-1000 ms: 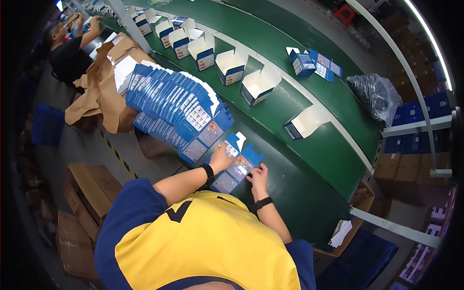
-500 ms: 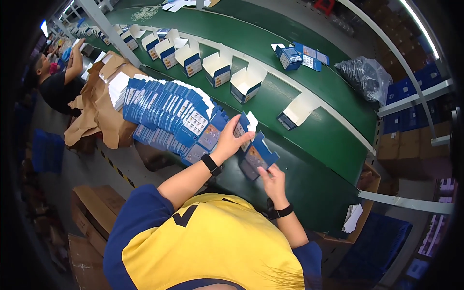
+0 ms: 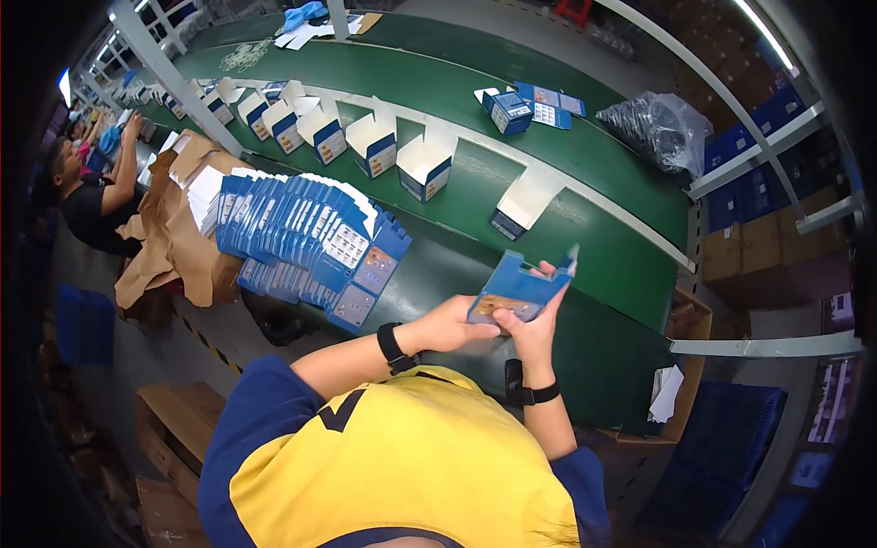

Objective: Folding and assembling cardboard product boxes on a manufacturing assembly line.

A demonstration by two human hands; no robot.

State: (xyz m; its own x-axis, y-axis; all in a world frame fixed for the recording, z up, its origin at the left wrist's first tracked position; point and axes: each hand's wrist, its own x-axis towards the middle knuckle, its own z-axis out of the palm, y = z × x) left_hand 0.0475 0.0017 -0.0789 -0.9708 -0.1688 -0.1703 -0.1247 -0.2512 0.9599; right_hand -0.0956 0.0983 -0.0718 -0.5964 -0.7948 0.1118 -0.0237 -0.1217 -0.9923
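A blue printed carton, partly folded, is held up in front of my chest above the dark green bench. My right hand grips its right side, thumb on the near face and fingertips showing past the upper edge. At the lower left corner, my left hand closes on the same carton; its fingertips are hidden behind the panel. To the left lies a fanned stack of flat blue cartons. Beyond my hands, an open box with a white inside lies on the green belt.
Several open boxes line the belt toward the far left. Further back are a blue box and a clear plastic bag. Brown paper lies left of the stack. A person works at the far left. A metal post rises there.
Both hands have moved away from the stack, toward the right and nearer my body, with the carton. The carton has turned, and the view has shifted slightly.
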